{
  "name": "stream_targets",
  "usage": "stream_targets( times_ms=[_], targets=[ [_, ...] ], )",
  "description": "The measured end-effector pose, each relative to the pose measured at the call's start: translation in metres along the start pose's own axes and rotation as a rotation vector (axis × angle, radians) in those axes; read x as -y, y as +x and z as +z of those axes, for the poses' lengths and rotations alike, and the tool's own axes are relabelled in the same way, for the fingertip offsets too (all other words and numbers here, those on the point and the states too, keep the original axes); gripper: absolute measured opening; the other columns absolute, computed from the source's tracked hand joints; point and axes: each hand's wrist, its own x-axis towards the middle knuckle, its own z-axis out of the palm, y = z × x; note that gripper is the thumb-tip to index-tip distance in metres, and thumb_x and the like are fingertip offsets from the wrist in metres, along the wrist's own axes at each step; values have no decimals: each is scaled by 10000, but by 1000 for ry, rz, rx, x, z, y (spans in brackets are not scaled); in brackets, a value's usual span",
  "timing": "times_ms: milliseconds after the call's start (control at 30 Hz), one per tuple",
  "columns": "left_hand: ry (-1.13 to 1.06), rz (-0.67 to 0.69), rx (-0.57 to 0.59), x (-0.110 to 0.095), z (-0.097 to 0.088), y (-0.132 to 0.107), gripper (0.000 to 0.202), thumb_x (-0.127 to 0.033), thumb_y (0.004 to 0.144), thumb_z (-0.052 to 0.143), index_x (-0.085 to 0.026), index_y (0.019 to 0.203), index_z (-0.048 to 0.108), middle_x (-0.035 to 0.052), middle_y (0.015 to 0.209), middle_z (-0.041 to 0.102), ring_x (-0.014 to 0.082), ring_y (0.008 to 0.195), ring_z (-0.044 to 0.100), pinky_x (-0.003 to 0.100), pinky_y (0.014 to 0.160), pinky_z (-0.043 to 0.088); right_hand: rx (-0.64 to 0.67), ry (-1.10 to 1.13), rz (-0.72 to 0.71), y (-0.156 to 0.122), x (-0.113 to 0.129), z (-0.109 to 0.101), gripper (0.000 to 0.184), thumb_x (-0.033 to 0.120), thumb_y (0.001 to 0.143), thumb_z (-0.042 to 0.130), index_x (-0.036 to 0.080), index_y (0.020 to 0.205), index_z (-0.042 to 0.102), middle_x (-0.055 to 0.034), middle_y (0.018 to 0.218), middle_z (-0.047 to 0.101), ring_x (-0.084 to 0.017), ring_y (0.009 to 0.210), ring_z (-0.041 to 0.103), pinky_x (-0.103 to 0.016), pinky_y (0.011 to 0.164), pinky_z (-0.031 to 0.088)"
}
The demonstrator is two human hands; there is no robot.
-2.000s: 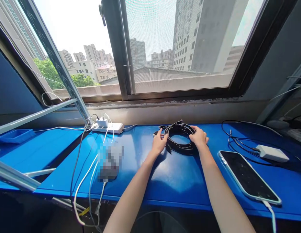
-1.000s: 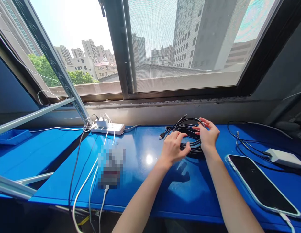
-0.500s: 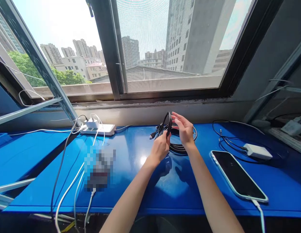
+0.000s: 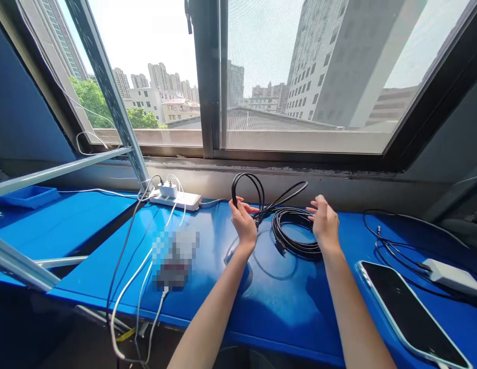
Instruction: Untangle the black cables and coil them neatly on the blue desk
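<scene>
My left hand (image 4: 244, 223) is closed around a bundled black cable (image 4: 261, 188), held up above the table. Its loops stand above the fingers, and one long loop sticks out to the right. Behind and right of it, a larger coil of black cable (image 4: 300, 250) lies on the blue tabletop, with a dark plug (image 4: 280, 248) at its near left edge. At the coil's right side is my right hand (image 4: 326, 224), raised, with fingers loosely bent and apart. I see nothing held in it; its fingertips are close to the coil, and whether they touch it is unclear.
A phone (image 4: 410, 307) with a cable attached lies at right, near a white adapter (image 4: 452, 277) with black cords. On the left are a white power strip (image 4: 188, 201), a blurred-out object (image 4: 177, 261) and trailing cables. A metal frame (image 4: 123, 113) stands before the window.
My hands have moved apart, the right one away from the cable. The loops in my left hand have spread wider, showing the coil on the table more fully. The view has shifted.
</scene>
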Motion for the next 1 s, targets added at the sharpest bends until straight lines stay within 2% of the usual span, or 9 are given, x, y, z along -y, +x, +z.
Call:
stream_targets(
  times_ms=[100, 233, 333, 400, 567, 700, 767, 867, 1000],
  targets=[
    [-25, -1, -8, -4, -3, 3, 151, -216, 934, 279, -249, 836, 389, -59, 495, 469, 161, 484, 603, 267, 560, 479, 214, 80, 40, -9, 16, 6, 726, 711, 745, 209, 165, 751, 687, -172, 835, 686, -280, 746, 642, -437, 698, 494],
    [-33, 31, 20, -4, -6, 3, 115, -265, 919, 358, -255, 820, 416, -61, 478, 451, 158, 450, 569, 270, 534, 474, 449, 215, -26, -23, 43, 27, 651, 750, 646, 384, 199, 793, 696, -134, 866, 705, -259, 786, 635, -398, 713, 497],
    [-43, 61, 30, -2, -4, -1, 145, -344, 905, 374, -244, 815, 426, -37, 512, 483, 164, 457, 564, 280, 508, 478, 511, 277, -74, -27, 66, 47, 547, 689, 650, 461, 203, 775, 678, -99, 842, 700, -227, 784, 635, -346, 692, 509],
    [-51, 69, 8, 0, -4, -1, 195, -398, 902, 357, -237, 821, 431, -5, 567, 531, 170, 471, 570, 289, 480, 477, 550, 306, -87, -27, 82, 57, 476, 638, 671, 485, 203, 749, 663, -72, 754, 689, -199, 703, 634, -298, 595, 504],
    [-45, 99, -208, 8, -16, 19, 278, -507, 876, 382, -238, 814, 414, -4, 572, 527, 177, 488, 561, 304, 482, 482, 518, 350, -53, -13, 122, 66, 482, 546, 739, 446, 155, 941, 644, 20, 459, 572, -127, 403, 520, -230, 414, 429],
    [-42, 108, -369, 11, -32, 41, 292, -524, 874, 336, -241, 810, 370, -39, 523, 467, 153, 423, 495, 272, 405, 421, 445, 468, 6, -3, 145, 50, 521, 494, 766, 414, 99, 995, 665, 78, 331, 403, -96, 306, 410, -194, 337, 344],
    [-46, 111, -432, 9, -36, 47, 288, -520, 870, 333, -241, 805, 348, -59, 503, 444, 142, 399, 481, 265, 403, 411, 484, 516, 1, 0, 150, 35, 529, 505, 777, 415, 93, 950, 699, 97, 298, 315, -68, 262, 308, -183, 308, 276],
    [-57, 115, -492, 1, -38, 49, 291, -525, 861, 331, -242, 790, 325, -76, 495, 442, 129, 385, 480, 259, 422, 417, 504, 437, -65, 2, 152, 9, 506, 554, 732, 514, 107, 809, 739, 95, 281, 300, -44, 235, 258, -183, 292, 221],
    [-47, 142, -451, -14, -36, 44, 317, -543, 840, 360, -231, 788, 375, -77, 485, 455, 120, 388, 468, 250, 442, 405, 237, 363, -96, 4, 147, -24, 393, 525, 591, 667, 152, 688, 748, 94, 260, 319, -41, 223, 264, -171, 269, 195]
  ],
)
